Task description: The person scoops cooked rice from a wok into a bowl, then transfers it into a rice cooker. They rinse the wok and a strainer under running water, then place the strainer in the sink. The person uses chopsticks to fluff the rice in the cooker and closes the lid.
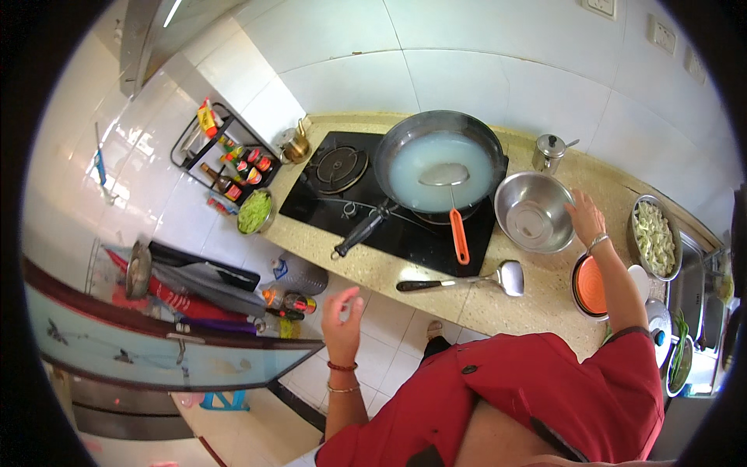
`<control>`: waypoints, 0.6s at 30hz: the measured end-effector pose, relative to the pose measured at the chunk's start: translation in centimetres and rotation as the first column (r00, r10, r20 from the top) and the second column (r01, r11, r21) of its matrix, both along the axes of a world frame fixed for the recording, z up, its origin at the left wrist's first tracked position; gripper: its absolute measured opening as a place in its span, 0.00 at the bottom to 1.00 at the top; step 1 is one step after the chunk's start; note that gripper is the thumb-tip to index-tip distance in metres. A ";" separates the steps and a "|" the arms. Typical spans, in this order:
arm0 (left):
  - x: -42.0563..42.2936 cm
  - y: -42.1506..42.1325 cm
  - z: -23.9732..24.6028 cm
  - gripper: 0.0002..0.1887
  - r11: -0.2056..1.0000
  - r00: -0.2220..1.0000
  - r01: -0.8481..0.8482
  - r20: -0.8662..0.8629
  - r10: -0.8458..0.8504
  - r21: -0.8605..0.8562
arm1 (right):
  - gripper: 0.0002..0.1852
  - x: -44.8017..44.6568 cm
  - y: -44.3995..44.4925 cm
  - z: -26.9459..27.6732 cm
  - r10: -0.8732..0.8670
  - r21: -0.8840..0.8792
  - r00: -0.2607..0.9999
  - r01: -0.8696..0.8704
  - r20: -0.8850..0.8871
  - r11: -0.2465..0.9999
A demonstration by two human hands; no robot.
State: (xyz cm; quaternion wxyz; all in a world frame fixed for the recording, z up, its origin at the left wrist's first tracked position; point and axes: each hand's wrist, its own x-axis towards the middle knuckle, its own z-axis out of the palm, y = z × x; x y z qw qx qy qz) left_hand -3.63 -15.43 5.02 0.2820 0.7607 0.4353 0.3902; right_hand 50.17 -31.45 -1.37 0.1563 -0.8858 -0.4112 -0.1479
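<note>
My right hand (585, 217) is at the right rim of an empty stainless steel bowl (534, 216); whether the fingers grip the rim, I cannot tell. My left hand (342, 318) is raised in front of the counter edge, fingers apart, holding nothing. A black wok (402, 131) with cloudy pale liquid stands on the hob's right burner. An orange-handled skimmer (459, 236) rests across its rim, its head in the liquid. Nearer the counter's front edge lies a metal wok spatula (510, 278). Orange and white dishes (590, 284) are stacked under my right forearm.
Left of the hob (315, 204) stand a bowl of chopped greens (255, 211), a brass-coloured kettle (295, 145) and a rack of bottles (230, 181). At right are a lidded metal pot (549, 153), an oval dish of pale pieces (656, 236) and the sink (688, 280).
</note>
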 end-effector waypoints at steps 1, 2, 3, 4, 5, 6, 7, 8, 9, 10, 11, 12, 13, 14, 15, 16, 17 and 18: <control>-0.1 2.8 0.5 0.12 0.999 1.000 0.024 -0.005 -0.024 0.034 | 0.19 -2.3 1.2 1.9 0.196 0.088 0.979 -0.201 0.054 0.976; -0.1 5.5 0.9 0.14 0.997 0.998 0.060 -0.034 -0.059 0.038 | 0.18 -5.1 2.7 3.6 0.312 0.164 0.949 -0.301 -0.042 0.939; 0.0 8.0 1.2 0.16 0.994 0.994 0.097 -0.057 -0.094 0.059 | 0.18 -7.9 4.1 5.3 0.371 0.196 0.879 -0.324 -0.298 0.925; 0.3 10.5 1.2 0.19 0.991 0.989 0.132 -0.068 -0.132 0.001 | 0.19 -11.1 5.7 6.6 0.332 0.216 0.673 -0.253 -0.661 0.943; 0.6 13.0 1.1 0.21 0.981 0.978 0.181 -0.092 -0.187 -0.067 | 0.19 -14.1 6.8 7.5 0.366 0.188 0.639 -0.332 -0.677 0.925; 1.2 15.1 0.8 0.21 0.949 0.968 0.237 -0.036 -0.249 -0.207 | 0.19 -16.7 7.8 8.3 0.461 0.232 0.558 -0.433 -0.690 0.871; 1.8 17.2 0.4 0.21 0.900 0.952 0.293 0.013 -0.305 -0.322 | 0.22 -18.7 9.4 8.6 0.539 0.182 0.606 -0.549 -0.585 0.816; 2.6 19.2 0.1 0.21 0.755 0.920 0.379 0.132 -0.369 -0.535 | 0.24 -20.1 10.2 8.9 0.454 0.010 0.674 -0.552 -0.583 0.833; 3.5 21.1 -0.2 0.21 0.567 0.881 0.453 0.246 -0.405 -0.688 | 0.27 -21.2 10.8 8.9 0.460 -0.077 0.706 -0.585 -0.538 0.807; 4.5 22.4 -0.7 0.21 0.458 0.901 0.375 0.203 -0.383 -0.806 | 0.27 -22.0 11.5 8.7 0.384 -0.100 0.726 -0.526 -0.570 0.845; 5.7 23.5 -1.1 0.19 0.347 0.874 0.405 0.245 -0.420 -0.846 | 0.28 -22.6 12.2 8.3 0.348 -0.085 0.732 -0.482 -0.586 0.872; 6.4 24.4 -1.4 0.20 0.158 0.796 0.494 0.371 -0.478 -0.855 | 0.29 -23.0 12.8 7.8 0.263 -0.114 0.750 -0.409 -0.606 0.905; 7.2 24.9 -1.7 0.20 -0.047 0.724 0.532 0.483 -0.492 -0.845 | 0.29 -23.3 13.3 7.4 0.290 -0.023 0.796 -0.356 -0.532 0.934; 7.8 25.1 -2.1 0.19 -0.105 0.698 0.541 0.515 -0.498 -0.835 | 0.28 -23.4 13.5 7.0 0.254 0.027 0.846 -0.274 -0.468 0.961; 8.6 25.4 -2.5 0.18 -0.164 0.684 0.531 0.535 -0.497 -0.831 | 0.28 -23.5 13.7 6.7 0.170 0.026 0.872 -0.179 -0.460 0.984; 9.1 25.4 -2.8 0.18 -0.214 0.682 0.509 0.542 -0.492 -0.834 | 0.25 -23.6 13.7 6.4 0.110 0.013 0.932 -0.112 -0.344 0.994; 9.4 25.3 -3.1 0.17 -0.270 0.680 0.489 0.556 -0.479 -0.830 | 0.25 -23.6 13.6 6.1 0.088 0.019 0.947 -0.086 -0.310 0.996; 9.5 25.0 -3.4 0.17 -0.325 0.673 0.475 0.576 -0.464 -0.817 | 0.25 -23.7 13.5 5.9 0.063 0.005 0.951 -0.065 -0.303 0.998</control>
